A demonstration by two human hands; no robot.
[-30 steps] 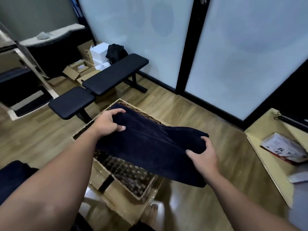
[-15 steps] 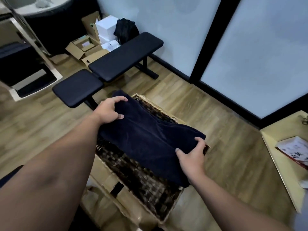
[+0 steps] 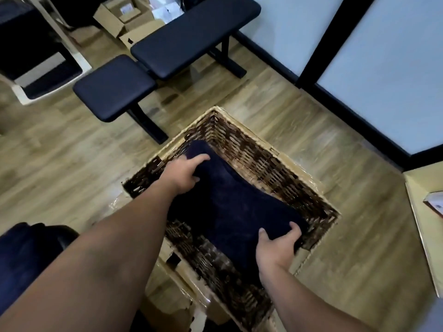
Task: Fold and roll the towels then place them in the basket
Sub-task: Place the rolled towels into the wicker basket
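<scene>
A rolled dark navy towel [image 3: 230,202] lies lengthwise inside the woven brown basket [image 3: 271,164], below its rim. My left hand [image 3: 183,173] grips the towel's far left end, fingers curled over it. Around the near right end, my right hand [image 3: 275,245] is wrapped with thumb and fingers. The towel hides most of the basket's floor. Another dark cloth [image 3: 26,257] sits at the lower left, partly cut off.
A black padded bench [image 3: 167,51] stands beyond the basket. Cardboard boxes [image 3: 124,17] lie at the back. The basket rests on flattened cardboard [image 3: 172,295] over the wooden floor. A pale table edge [image 3: 424,226] runs along the right.
Both hands have lowered the towel from above the basket's rim down into it. My view has tilted down and come closer to the basket.
</scene>
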